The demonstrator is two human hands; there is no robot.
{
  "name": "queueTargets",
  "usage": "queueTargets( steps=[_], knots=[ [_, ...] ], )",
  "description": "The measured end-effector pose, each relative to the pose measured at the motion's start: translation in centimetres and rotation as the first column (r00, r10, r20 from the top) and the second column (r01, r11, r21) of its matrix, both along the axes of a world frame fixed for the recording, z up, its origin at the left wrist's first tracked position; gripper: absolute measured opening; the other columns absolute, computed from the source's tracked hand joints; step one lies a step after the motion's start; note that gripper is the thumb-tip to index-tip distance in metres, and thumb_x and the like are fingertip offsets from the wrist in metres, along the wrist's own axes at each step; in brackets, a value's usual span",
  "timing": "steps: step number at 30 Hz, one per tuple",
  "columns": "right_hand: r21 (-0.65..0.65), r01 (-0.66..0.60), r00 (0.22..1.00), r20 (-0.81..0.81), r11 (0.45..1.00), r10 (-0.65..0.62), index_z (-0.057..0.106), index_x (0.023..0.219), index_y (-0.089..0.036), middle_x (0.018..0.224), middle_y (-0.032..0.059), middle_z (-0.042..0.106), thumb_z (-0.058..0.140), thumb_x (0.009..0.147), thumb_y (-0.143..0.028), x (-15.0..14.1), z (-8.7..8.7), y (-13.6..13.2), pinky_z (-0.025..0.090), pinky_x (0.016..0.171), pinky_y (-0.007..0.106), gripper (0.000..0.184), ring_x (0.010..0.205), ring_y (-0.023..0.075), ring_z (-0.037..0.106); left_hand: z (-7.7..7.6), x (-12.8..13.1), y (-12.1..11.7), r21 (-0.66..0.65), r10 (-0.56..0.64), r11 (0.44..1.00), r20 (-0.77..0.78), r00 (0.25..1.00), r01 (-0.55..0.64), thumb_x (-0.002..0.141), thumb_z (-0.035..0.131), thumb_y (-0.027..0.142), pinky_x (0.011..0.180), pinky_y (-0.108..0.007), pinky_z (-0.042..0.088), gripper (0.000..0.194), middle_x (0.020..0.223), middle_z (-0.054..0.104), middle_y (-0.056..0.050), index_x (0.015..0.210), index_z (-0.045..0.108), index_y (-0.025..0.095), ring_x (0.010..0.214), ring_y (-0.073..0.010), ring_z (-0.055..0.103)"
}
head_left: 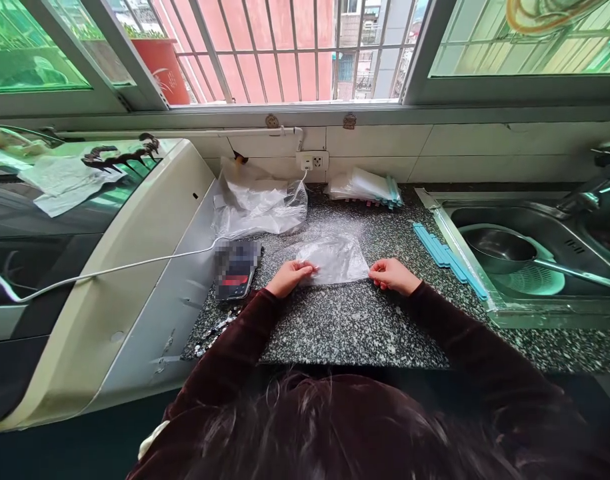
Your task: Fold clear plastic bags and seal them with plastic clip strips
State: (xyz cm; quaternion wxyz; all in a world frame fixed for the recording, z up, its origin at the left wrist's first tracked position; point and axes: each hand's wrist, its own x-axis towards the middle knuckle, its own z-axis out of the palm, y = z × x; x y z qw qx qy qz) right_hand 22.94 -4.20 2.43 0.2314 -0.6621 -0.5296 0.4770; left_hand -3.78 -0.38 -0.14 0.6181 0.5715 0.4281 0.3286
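A clear plastic bag [335, 259] lies nearly flat over the speckled countertop [345, 327], its near edge stretched between my two hands. My left hand [291, 277] pinches the near left corner between thumb and fingers. At the near right corner, my right hand [393, 275] pinches the film the same way. A phone [239, 270] rests just left of my left hand, its screen partly blurred out. Several light-blue plastic strips [442, 255] lie to the right of my right hand, beside the sink.
Behind the bag sit a crumpled clear plastic sack [259, 203] and a stack of clear bags with blue edges [365, 185]. A white cable [135, 263] runs from the wall socket [312, 161] across the left. The sink [525, 313] holds a pan [499, 247]. A pale appliance [149, 267] stands left.
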Motion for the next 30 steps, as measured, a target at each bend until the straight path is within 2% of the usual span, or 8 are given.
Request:
queueTargets(
  steps=[4,10,12,14,17,20,26,30],
  knots=[
    [0.085,-0.088,0.983,0.169,0.993,0.073,0.053,0.058,-0.017,0.048,-0.0027,0.054,0.057,0.069,-0.018,0.2,-0.3,-0.8,0.036,0.043,0.021,0.012,0.040,0.0084,0.048,-0.1,0.1,0.0,-0.002,0.019,1.000,-0.022,1.000,-0.019,0.060,0.069,0.044,0.071,-0.029,0.042,0.037,0.069,0.067,-0.004,0.073,0.068,0.010,0.065,-0.0143,0.056],
    [0.203,-0.229,0.816,0.574,0.952,0.073,0.061,0.063,-0.019,0.061,0.0002,0.064,0.055,0.071,-0.025,-0.3,-0.5,-2.7,0.035,0.054,0.023,0.012,0.058,0.0129,0.055,-1.0,0.2,0.3,-0.003,0.148,0.989,0.044,0.988,-0.148,0.063,0.066,0.044,0.071,-0.032,0.048,0.047,0.085,0.065,-0.008,0.095,0.059,0.011,0.074,-0.0172,0.060],
    [0.191,-0.232,0.784,0.618,0.954,0.067,0.062,0.066,-0.020,0.063,0.0000,0.065,0.053,0.073,-0.027,-0.5,-0.5,-3.0,0.033,0.053,0.023,0.013,0.059,0.0131,0.056,-1.2,0.0,0.0,0.172,0.324,0.933,-0.022,0.946,-0.315,0.069,0.061,0.043,0.072,-0.035,0.049,0.049,0.094,0.062,-0.010,0.107,0.053,0.013,0.081,-0.0194,0.060],
    [0.188,-0.231,0.768,0.638,0.955,0.060,0.063,0.068,-0.021,0.065,-0.0002,0.065,0.052,0.074,-0.029,-0.7,-0.6,-3.3,0.032,0.053,0.023,0.014,0.060,0.0136,0.056,-1.3,0.0,-0.5,0.502,0.468,0.791,-0.128,0.874,-0.350,0.073,0.058,0.039,0.080,-0.039,0.048,0.046,0.103,0.059,-0.011,0.112,0.051,0.015,0.093,-0.0217,0.058],
    [0.193,-0.234,0.768,0.638,0.953,0.059,0.062,0.069,-0.022,0.066,-0.0003,0.065,0.053,0.075,-0.030,-0.6,-0.7,-3.4,0.031,0.053,0.023,0.014,0.061,0.0138,0.056,-1.2,0.6,-1.6,0.841,0.453,0.541,-0.306,0.837,0.015,0.076,0.058,0.034,0.092,-0.041,0.042,0.032,0.109,0.058,-0.010,0.105,0.058,0.018,0.104,-0.0230,0.053],
    [0.225,-0.249,0.795,0.603,0.942,0.066,0.062,0.068,-0.021,0.063,-0.0008,0.064,0.054,0.074,-0.030,-0.3,-0.9,-3.3,0.033,0.054,0.023,0.013,0.058,0.0127,0.055,-1.3,1.9,-2.2,0.844,0.370,0.397,-0.508,0.778,0.362,0.079,0.056,0.034,0.091,-0.038,0.041,0.028,0.109,0.061,-0.009,0.102,0.061,0.020,0.103,-0.0230,0.053],
    [0.391,-0.284,0.861,0.505,0.876,0.054,0.060,0.064,-0.020,0.061,-0.0010,0.061,0.055,0.073,-0.027,0.4,-1.8,-2.9,0.035,0.054,0.022,0.012,0.054,0.0107,0.051,-1.8,3.5,-1.9,0.775,0.361,0.374,-0.627,0.690,0.509,0.080,0.056,0.037,0.086,-0.036,0.041,0.034,0.096,0.065,-0.008,0.108,0.060,0.018,0.095,-0.0219,0.054],
    [0.480,-0.299,0.880,0.472,0.825,0.044,0.061,0.066,-0.020,0.063,-0.0005,0.060,0.056,0.073,-0.028,0.6,-2.4,-2.7,0.035,0.052,0.022,0.011,0.052,0.0098,0.049,-2.1,3.4,-1.9,0.767,0.388,0.348,-0.642,0.662,0.539,0.086,0.048,0.028,0.077,-0.032,0.041,0.019,0.077,0.064,-0.005,0.083,0.063,0.018,0.081,-0.0183,0.053]
  ],
)
